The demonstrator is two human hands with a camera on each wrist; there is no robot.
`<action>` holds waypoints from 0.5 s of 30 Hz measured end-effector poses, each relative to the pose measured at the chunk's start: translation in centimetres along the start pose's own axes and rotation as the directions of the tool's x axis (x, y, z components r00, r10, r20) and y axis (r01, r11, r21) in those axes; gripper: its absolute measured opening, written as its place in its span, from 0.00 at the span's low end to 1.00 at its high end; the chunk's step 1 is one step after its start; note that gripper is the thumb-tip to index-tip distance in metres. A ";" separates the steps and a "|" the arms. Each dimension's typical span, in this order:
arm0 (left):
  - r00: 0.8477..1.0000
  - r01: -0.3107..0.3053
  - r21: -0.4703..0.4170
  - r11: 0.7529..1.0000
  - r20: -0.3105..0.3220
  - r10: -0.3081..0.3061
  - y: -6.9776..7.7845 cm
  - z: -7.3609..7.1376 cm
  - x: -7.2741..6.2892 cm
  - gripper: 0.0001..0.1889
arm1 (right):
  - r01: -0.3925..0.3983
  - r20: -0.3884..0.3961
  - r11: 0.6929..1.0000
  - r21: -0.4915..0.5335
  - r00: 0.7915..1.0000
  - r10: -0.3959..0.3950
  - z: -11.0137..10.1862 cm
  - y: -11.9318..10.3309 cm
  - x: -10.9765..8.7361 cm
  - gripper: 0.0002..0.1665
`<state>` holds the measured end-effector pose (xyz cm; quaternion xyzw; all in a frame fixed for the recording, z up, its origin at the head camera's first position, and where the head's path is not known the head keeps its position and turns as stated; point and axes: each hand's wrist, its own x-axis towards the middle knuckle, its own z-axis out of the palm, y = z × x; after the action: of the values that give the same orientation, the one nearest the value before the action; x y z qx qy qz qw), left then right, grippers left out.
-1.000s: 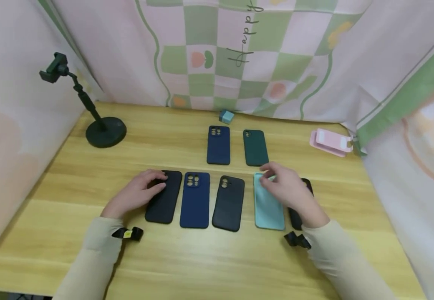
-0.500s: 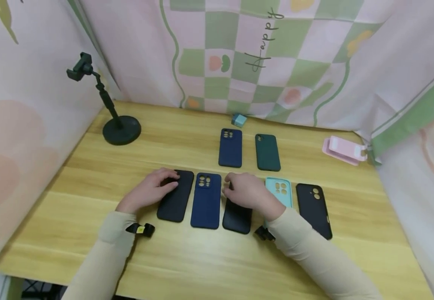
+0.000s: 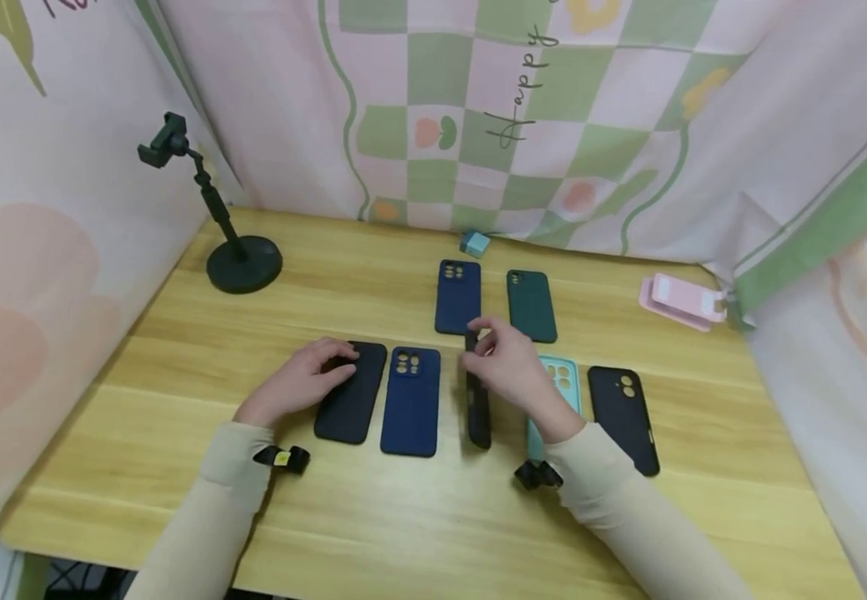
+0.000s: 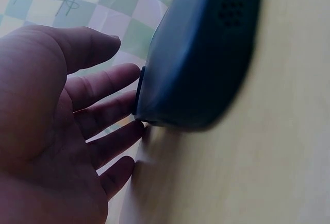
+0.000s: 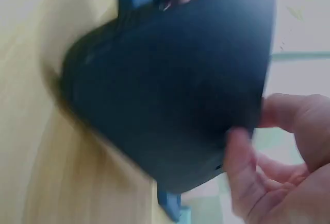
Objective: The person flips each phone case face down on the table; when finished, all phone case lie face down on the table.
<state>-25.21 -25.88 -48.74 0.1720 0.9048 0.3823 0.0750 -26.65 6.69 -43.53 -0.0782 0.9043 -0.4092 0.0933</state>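
My left hand (image 3: 300, 379) rests at the upper left of a black phone case (image 3: 351, 408), which lies flat. In the left wrist view its loosely spread fingers reach that case's edge. My right hand (image 3: 510, 367) pinches another black phone case (image 3: 478, 408) by its upper end between thumb and fingers. This one is turned up on its long side, and the right wrist view shows its broad dark face (image 5: 170, 90), blurred. Between the two black cases lies a navy phone case (image 3: 411, 408) with camera holes. A turquoise phone case (image 3: 536, 437) lies partly hidden under the right wrist.
To the right lies another black case (image 3: 624, 421). Behind the row are a second navy case (image 3: 458, 304), a dark green case (image 3: 532, 312) and a small blue block (image 3: 474, 243). A black phone stand (image 3: 244, 265) stands back left, a pink folding holder (image 3: 681, 300) back right.
My right hand has moved left from the turquoise case to the middle black case, which has gone from flat to standing on its side. The left hand keeps its place on its case.
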 end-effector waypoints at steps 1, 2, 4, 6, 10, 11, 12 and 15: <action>1.000 -0.002 -0.002 1.000 -0.001 0.002 0.0 0.0 -0.1 0.16 | -0.004 -0.014 0.998 0.066 1.000 0.005 -0.3 0.3 0.0 0.29; 1.000 -0.003 -0.002 1.000 -0.001 0.003 -0.1 -0.1 -0.1 0.16 | -0.011 -0.023 0.991 0.134 1.000 0.014 -0.6 0.7 0.0 0.29; 1.000 -0.003 -0.006 1.000 0.003 0.003 -0.1 0.0 -0.3 0.16 | -0.033 -0.026 0.972 0.232 0.999 0.040 -1.1 1.7 -0.1 0.29; 1.000 -0.005 -0.010 1.000 0.009 0.005 -0.2 0.1 -0.4 0.16 | -0.067 -0.009 0.962 0.264 0.997 0.072 -1.5 2.9 -0.3 0.29; 1.000 -0.002 -0.022 1.000 0.016 0.002 -0.3 0.3 -0.2 0.16 | -0.096 0.039 0.991 0.092 0.995 0.093 -2.5 4.5 -0.9 0.30; 1.000 -0.004 -0.024 1.000 0.016 0.004 -0.3 0.3 -0.2 0.16 | -0.088 0.046 0.996 0.025 0.995 0.086 -2.8 4.6 -1.0 0.30; 1.000 -0.006 -0.024 1.000 0.015 0.007 -0.3 0.3 -0.1 0.16 | -0.074 0.050 0.997 -0.038 0.996 0.075 -3.1 4.4 -1.2 0.30; 1.000 -0.010 -0.018 1.000 0.010 0.010 -0.4 0.0 -0.2 0.16 | -0.005 0.045 0.985 -0.175 0.999 0.013 -3.1 3.2 -1.2 0.30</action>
<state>-25.11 -26.15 -49.02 0.1779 0.9001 0.3897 0.0792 -26.46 11.29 -43.78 -0.0913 0.9347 -0.3259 0.1085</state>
